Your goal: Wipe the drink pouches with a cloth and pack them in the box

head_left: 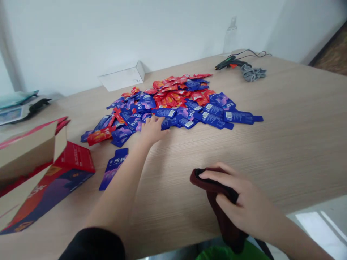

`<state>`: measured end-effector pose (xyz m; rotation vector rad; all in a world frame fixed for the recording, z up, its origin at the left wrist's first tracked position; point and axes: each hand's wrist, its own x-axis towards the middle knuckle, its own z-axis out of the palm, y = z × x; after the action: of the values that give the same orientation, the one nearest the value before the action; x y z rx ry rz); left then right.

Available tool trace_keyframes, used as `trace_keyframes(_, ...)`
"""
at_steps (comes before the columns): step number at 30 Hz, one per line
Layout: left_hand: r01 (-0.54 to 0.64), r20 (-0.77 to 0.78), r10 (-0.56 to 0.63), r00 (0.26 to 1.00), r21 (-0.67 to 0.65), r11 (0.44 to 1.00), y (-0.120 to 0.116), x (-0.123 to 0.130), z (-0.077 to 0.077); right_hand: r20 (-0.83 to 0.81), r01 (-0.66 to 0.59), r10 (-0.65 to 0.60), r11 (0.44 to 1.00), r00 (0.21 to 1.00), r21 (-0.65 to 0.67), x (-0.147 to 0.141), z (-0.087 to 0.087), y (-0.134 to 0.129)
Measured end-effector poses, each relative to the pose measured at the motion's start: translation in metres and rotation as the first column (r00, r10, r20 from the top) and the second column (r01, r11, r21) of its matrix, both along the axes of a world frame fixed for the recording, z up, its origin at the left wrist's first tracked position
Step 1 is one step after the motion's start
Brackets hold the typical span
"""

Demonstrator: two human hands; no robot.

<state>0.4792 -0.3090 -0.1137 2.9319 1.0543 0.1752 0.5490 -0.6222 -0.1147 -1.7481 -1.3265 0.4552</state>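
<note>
My left hand [153,130] reaches to the front edge of a heap of printed packaging. Its fingers rest on blue printed cards [187,112], the thumb spread to the side; nothing is visibly lifted. Among the blue cards lie crinkled red packets [169,100], and some blue ones show barcodes and a narrow tab. Nearer to me, my right hand [238,191] is closed around a dark brown sock [217,206], with fingers in its black-lined opening. The sock's lower end hangs over the table's front edge. One separate blue card [114,168] lies beside my left forearm.
An opened red and blue carton [73,159] stands on the left, red contents inside. Further back are a white box [123,76], a clear bottle [230,36], a corded black glue gun [233,62] and crumpled grey cloth [253,72]. Something green [227,252] sits below the table edge.
</note>
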Motion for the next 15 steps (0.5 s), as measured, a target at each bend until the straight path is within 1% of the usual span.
trace_keyframes(2, -0.008, -0.034, 0.008, 0.999, -0.013, 1.0, 0.009, 0.012, -0.007, -0.005, 0.005, -0.005, 1.0, 1.0, 0.019, 0.005, 0.001, -0.004)
trace_keyframes(4, -0.018, -0.035, 0.017, 0.999, -0.019, 1.0, 0.015, 0.018, -0.011, -0.012, 0.005, -0.004, 0.999, 1.0, 0.035, 0.01, 0.001, -0.007)
trace_keyframes(7, -0.025, 0.011, 0.026, 1.0, -0.049, 0.998, 0.02, 0.024, -0.012, -0.042, -0.016, 0.018, 0.999, 0.999, 0.035, 0.016, 0.001, -0.009)
trace_keyframes(10, -0.046, 0.126, 0.06, 0.99, -0.112, 0.993, 0.017, 0.024, -0.007, -0.064, -0.023, 0.024, 1.0, 0.998, 0.014, 0.019, -0.001, -0.01)
trace_keyframes(12, -0.069, 0.237, 0.112, 0.965, -0.184, 0.98, 0.01, 0.017, -0.001, -0.054, -0.002, 0.003, 1.0, 0.999, 0.008, 0.02, -0.001, -0.011)
trace_keyframes(14, -0.089, 0.376, 0.196, 0.906, -0.285, 0.955, -0.003, 0.003, 0.006, -0.021, 0.026, -0.025, 1.0, 0.999, 0.012, 0.024, -0.001, -0.011)
trace_keyframes(15, -0.086, 0.451, 0.243, 0.859, -0.339, 0.937, -0.012, -0.007, 0.009, 0.003, 0.044, -0.044, 0.999, 0.999, 0.019, 0.026, 0.001, -0.01)
